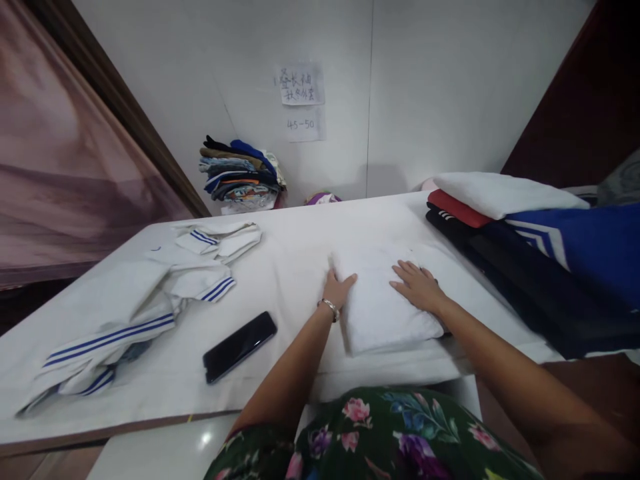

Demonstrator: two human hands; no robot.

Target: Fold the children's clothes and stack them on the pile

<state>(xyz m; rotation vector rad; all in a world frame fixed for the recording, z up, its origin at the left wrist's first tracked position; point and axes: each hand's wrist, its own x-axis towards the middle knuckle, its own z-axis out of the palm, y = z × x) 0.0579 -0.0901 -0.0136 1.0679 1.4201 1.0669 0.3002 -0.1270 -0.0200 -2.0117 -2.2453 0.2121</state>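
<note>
A white garment (380, 310), folded into a rough rectangle, lies on the white-covered table in front of me. My right hand (417, 287) rests flat on its upper right part, fingers spread. At the garment's left edge is my left hand (339, 291), with its thumb stretched over the cloth and its other fingers along the side, partly hidden. A bracelet (329, 309) circles my left wrist. Left of that arm, a black phone (240, 347) lies at a slant on the table.
A crumpled white garment with blue stripes (135, 313) spreads over the table's left side. Several garments, including a blue one (600, 247) and a dark one (520, 280), lie at the right. Behind the table stands a clothes stack (243, 173); paper notes (301, 85) hang on the wall.
</note>
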